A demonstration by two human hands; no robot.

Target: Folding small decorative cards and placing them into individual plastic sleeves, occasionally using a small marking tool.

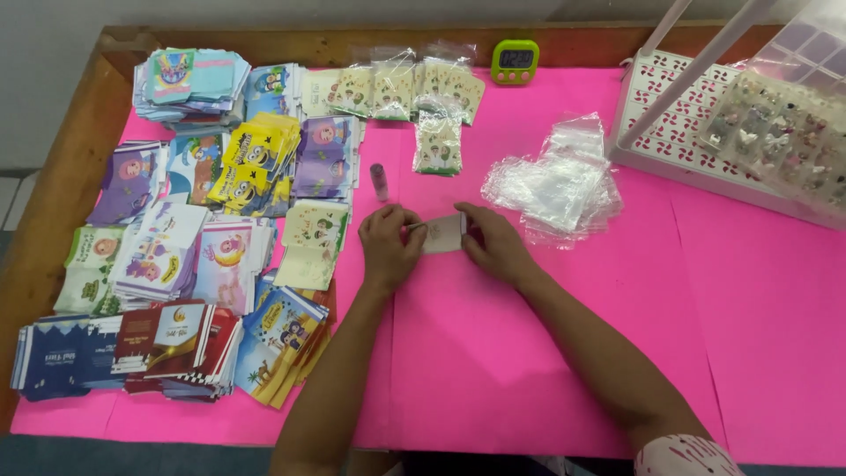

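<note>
Your 2 hands share 1 small card, its long axis running left to right.
Left hand (388, 245) pinches its left end, right hand (493, 242) its right; the card (443, 234) rests on the pink surface (493, 353), clear bags (555, 185) just beyond.

Single head-worn view; looking steeply down from above onto the pink-covered bench (529, 370); facing its far wooden edge; near enough to take in both forearms
</note>
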